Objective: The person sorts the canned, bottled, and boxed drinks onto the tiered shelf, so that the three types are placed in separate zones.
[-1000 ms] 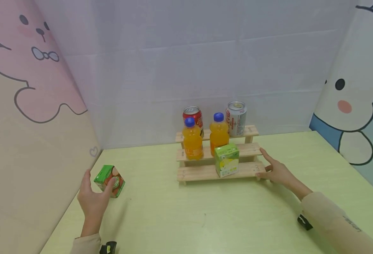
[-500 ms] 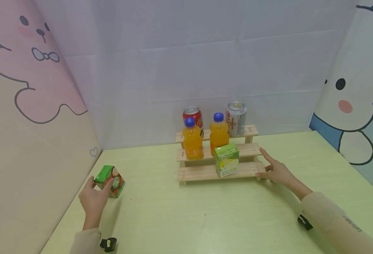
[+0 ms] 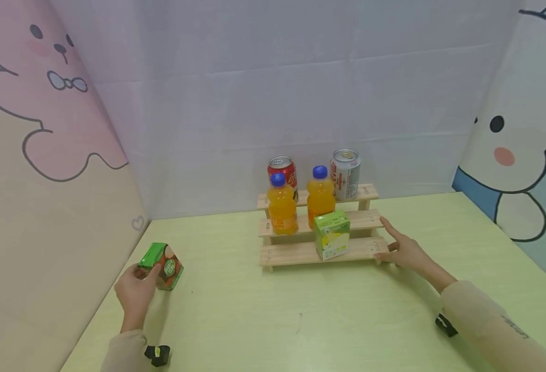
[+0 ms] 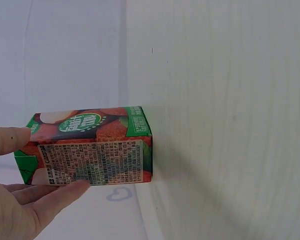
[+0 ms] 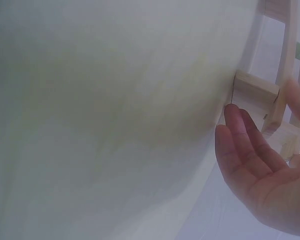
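Note:
My left hand point(image 3: 135, 294) grips a red and green juice carton point(image 3: 170, 268) at the table's left side, its thumb on one face and its fingers on another. In the left wrist view the carton point(image 4: 90, 145) shows printed fruit and a label panel, with its base at the tabletop. My right hand point(image 3: 408, 253) rests at the right end of a three-tier wooden rack point(image 3: 291, 253), its fingers spread at the middle and lowest steps. The right wrist view shows relaxed fingers point(image 5: 245, 145) beside the rack's wooden leg point(image 5: 257, 87).
A green juice carton point(image 3: 332, 235) stands on the lowest step. Two orange drink bottles point(image 3: 282, 206) point(image 3: 320, 199) occupy the middle step. Behind them, on the top step, are a red can point(image 3: 282, 165) and a white can point(image 3: 346, 173). Cartoon-printed and pale cloth walls enclose the table.
My left hand has drawn its fingers and thumb in around the red and green carton and moved slightly lower. The right hand and the rack have stayed in place.

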A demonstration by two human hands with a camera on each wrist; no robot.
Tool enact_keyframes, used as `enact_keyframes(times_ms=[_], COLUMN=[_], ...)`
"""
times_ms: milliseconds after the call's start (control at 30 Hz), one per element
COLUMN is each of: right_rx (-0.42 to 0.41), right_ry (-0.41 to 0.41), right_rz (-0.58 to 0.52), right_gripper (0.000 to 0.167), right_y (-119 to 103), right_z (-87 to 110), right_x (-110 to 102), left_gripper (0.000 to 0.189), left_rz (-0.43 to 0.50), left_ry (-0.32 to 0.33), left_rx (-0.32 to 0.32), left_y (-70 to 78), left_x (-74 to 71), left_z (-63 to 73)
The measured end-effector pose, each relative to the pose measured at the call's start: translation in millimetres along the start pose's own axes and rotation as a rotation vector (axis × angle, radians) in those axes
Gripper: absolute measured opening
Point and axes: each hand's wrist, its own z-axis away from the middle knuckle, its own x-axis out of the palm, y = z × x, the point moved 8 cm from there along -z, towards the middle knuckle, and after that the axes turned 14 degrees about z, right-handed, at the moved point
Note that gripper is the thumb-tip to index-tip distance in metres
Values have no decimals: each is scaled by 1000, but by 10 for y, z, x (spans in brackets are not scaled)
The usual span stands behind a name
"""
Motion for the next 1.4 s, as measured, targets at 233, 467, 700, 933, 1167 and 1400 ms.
enact_keyframes(times_ms=[233,467,700,933,1167,1400], right_rx=[-2,-2,8,0,-3,1], right_ry=[-2,3,1,3,4,0], right_rz=[-11,-7,6,5,-1,-1], right_gripper=[99,99,99,99,98,99], right_y=[15,34,27,25,7,26], right_z=[1,-17,-3,-11,4,-15], right_x=[21,12,13,13,9,15], left_gripper=[31,34,32,31,32,31], left_rz=[22,88,108,132,161,194], left_ry=[46,42,40,34,37,13], left_rx=[50,103,132,154,217,250], left_y=[6,65,180,320,478,625], left_x=[-24,-2,1,11,32,85], left_z=[2,18,48,85,132,187])
